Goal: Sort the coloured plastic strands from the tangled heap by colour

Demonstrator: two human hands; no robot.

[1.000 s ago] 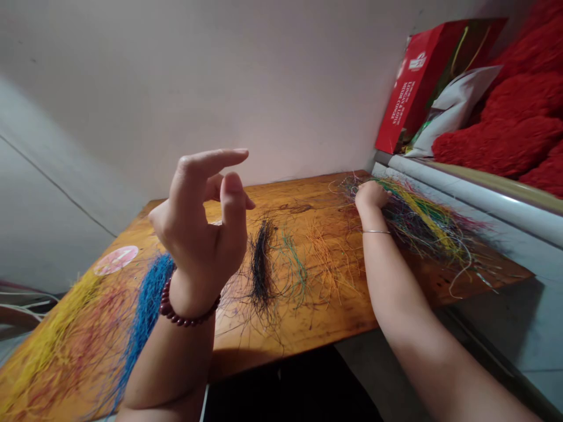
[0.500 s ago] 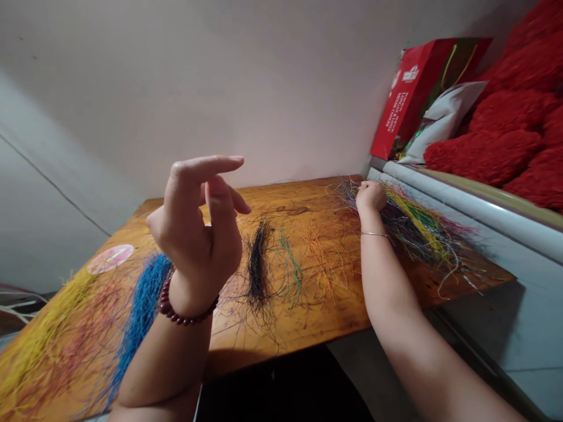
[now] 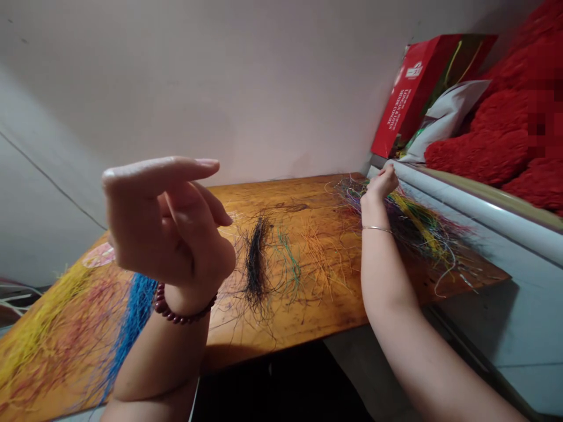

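My left hand (image 3: 162, 225) is raised in front of me above the wooden table (image 3: 308, 319), with a bead bracelet on its wrist. Its index finger is stretched sideways and the other fingers are curled in beneath; whether anything lies between them is too fine to see. My right hand (image 3: 380, 184) reaches to the far right corner. Its fingertips are pinched together just above a tangled pile of mixed-colour strands (image 3: 424, 231), seemingly on a few thin strands. A thin bangle sits on that wrist.
Sorted strands lie in rows on the table: yellow (image 3: 39, 325), reddish, blue (image 3: 134, 316), black (image 3: 255, 264), green (image 3: 288, 258), orange (image 3: 321, 258). A grey ledge (image 3: 461, 193) at the right carries a red box (image 3: 409, 88), a white bag (image 3: 444, 117) and red plush (image 3: 497, 140). A wall stands behind.
My left hand has come closer and shifted left, its fingers curling in further. My right hand has lifted off the mixed pile towards the ledge, fingertips pinched.
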